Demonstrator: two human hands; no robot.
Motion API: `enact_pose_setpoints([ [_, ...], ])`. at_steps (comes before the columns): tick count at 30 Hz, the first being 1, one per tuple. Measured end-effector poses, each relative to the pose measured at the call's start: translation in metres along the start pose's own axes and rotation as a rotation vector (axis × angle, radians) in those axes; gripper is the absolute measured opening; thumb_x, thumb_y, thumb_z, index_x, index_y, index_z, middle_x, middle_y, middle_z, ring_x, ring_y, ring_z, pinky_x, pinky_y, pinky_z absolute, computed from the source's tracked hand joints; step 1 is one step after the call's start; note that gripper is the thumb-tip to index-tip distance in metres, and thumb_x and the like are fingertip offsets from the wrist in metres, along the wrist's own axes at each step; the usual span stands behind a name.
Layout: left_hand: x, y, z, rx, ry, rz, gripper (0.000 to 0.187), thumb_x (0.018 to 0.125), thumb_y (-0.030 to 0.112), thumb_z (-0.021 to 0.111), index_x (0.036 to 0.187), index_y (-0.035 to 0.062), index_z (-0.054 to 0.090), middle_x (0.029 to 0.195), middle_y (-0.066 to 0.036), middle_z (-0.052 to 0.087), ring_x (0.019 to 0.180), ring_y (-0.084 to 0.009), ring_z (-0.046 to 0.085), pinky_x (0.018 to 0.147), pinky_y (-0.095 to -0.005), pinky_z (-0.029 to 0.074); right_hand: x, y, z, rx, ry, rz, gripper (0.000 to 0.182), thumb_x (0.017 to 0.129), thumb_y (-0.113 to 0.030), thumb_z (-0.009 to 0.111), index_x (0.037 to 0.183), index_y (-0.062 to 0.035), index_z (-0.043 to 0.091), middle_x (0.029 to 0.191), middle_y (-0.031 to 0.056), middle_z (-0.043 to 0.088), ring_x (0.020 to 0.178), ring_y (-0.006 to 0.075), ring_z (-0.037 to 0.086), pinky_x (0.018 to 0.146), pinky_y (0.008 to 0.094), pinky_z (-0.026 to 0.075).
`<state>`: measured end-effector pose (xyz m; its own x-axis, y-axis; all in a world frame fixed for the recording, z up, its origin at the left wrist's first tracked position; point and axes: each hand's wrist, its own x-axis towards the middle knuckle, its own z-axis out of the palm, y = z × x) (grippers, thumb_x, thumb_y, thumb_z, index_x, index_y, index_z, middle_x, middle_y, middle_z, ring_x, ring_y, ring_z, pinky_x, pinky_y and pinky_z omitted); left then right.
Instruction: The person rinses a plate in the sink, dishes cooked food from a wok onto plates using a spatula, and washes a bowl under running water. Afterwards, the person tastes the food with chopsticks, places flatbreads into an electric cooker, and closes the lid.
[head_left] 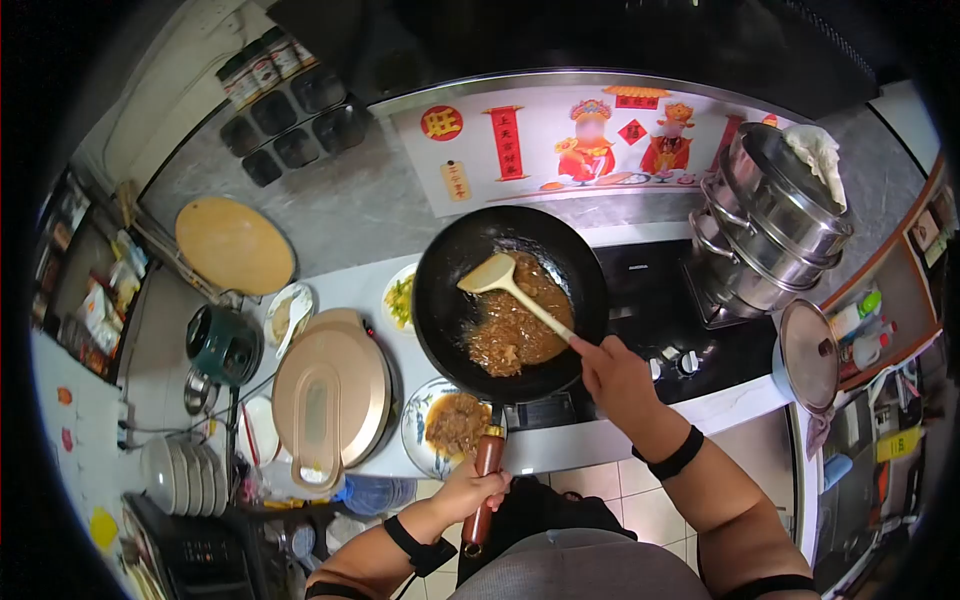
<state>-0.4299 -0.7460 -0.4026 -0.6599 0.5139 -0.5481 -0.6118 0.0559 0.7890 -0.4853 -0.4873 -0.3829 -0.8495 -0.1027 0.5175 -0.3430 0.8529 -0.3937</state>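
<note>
My left hand [468,494] is wrapped round the brown wooden handle of a black wok [440,270]. In the wok lies brown, saucy food [517,328]. My right hand [618,382] grips the handle of a pale spatula [490,273], whose broad head rests over the food on the wok's left side. Just below the wok, near its handle, sits a patterned plate [415,440] holding brown meat-like pieces in sauce [458,422]. A smaller white plate with chopped green and yellow bits [401,300] is partly hidden behind the wok's left edge.
The wok overlaps the left part of a black gas hob [640,320]. Stacked steel steamer pots [770,220] stand at the right. To the left are a beige round electric appliance [330,385], a green cooker [222,343] and a bowl with a white spoon [290,315]. A lidded pot [808,355] stands far right.
</note>
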Motion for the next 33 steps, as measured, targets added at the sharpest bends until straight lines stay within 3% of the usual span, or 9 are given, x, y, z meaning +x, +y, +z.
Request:
enact_pose_setpoints([
  [4,-0.034,-0.021,0.013,0.033,0.165,0.080,0.011,0.078,0.004,0.052,0.079,0.0035,0.042,0.056,-0.003,0.046,0.045,-0.0115,0.045,0.045,-0.0267,0.041,-0.033,-0.026,-0.015,0.036,-0.169,-0.064,0.033,0.074,-0.005,0.060,0.106,-0.0131,0.061,0.068,0.0060,0.043,0.053,0.0214,0.051,0.045,0.0336,0.043],
  [9,-0.075,-0.054,0.017,-0.035,0.365,0.158,0.014,0.079,0.004,0.053,0.082,0.0045,0.040,0.056,-0.004,0.045,0.046,-0.0117,0.046,0.043,-0.0265,0.041,-0.044,-0.042,-0.029,0.205,-0.212,-0.201,0.036,0.072,-0.005,0.061,0.107,-0.0126,0.061,0.068,0.0064,0.042,0.054,0.0217,0.050,0.046,0.0330,0.042],
  [11,-0.090,-0.071,0.011,-0.002,0.440,0.146,0.018,0.079,0.003,0.054,0.086,0.0055,0.037,0.059,-0.004,0.045,0.045,-0.0118,0.046,0.043,-0.0268,0.041,-0.032,-0.049,-0.022,0.230,-0.047,-0.255,0.038,0.072,-0.003,0.061,0.108,-0.0119,0.061,0.068,0.0075,0.042,0.055,0.0232,0.049,0.047,0.0343,0.040],
  [17,-0.126,-0.091,0.000,0.028,0.577,0.177,0.026,0.079,0.002,0.056,0.093,0.0068,0.034,0.063,-0.004,0.045,0.044,-0.0116,0.046,0.040,-0.0264,0.040,-0.015,-0.076,0.026,0.288,0.026,-0.275,0.040,0.072,0.001,0.061,0.110,-0.0102,0.060,0.070,0.0087,0.045,0.057,0.0243,0.051,0.049,0.0340,0.041],
  [19,-0.134,-0.101,-0.013,0.080,0.597,0.151,0.037,0.080,0.002,0.054,0.108,0.0049,0.030,0.066,-0.004,0.048,0.046,-0.0117,0.048,0.043,-0.0272,0.041,-0.024,-0.085,0.034,0.283,0.016,-0.281,0.040,0.072,0.001,0.061,0.110,-0.0104,0.060,0.070,0.0086,0.044,0.057,0.0241,0.051,0.049,0.0339,0.041],
  [22,-0.142,-0.114,-0.032,0.130,0.649,0.147,0.044,0.080,0.003,0.055,0.114,0.0035,0.029,0.066,-0.004,0.048,0.047,-0.0121,0.049,0.044,-0.0267,0.042,-0.048,-0.083,0.039,0.248,-0.066,-0.222,0.036,0.074,-0.005,0.061,0.109,-0.0120,0.060,0.068,0.0087,0.042,0.055,0.0256,0.050,0.048,0.0361,0.040],
  [33,-0.152,-0.124,-0.071,0.367,0.771,0.187,0.034,0.076,0.005,0.060,0.106,0.0033,0.043,0.065,-0.003,0.050,0.049,-0.0115,0.049,0.044,-0.0265,0.042,-0.093,-0.100,0.031,0.230,-0.197,-0.173,0.037,0.073,-0.002,0.060,0.109,-0.0122,0.060,0.069,0.0076,0.043,0.056,0.0234,0.050,0.049,0.0354,0.042],
])
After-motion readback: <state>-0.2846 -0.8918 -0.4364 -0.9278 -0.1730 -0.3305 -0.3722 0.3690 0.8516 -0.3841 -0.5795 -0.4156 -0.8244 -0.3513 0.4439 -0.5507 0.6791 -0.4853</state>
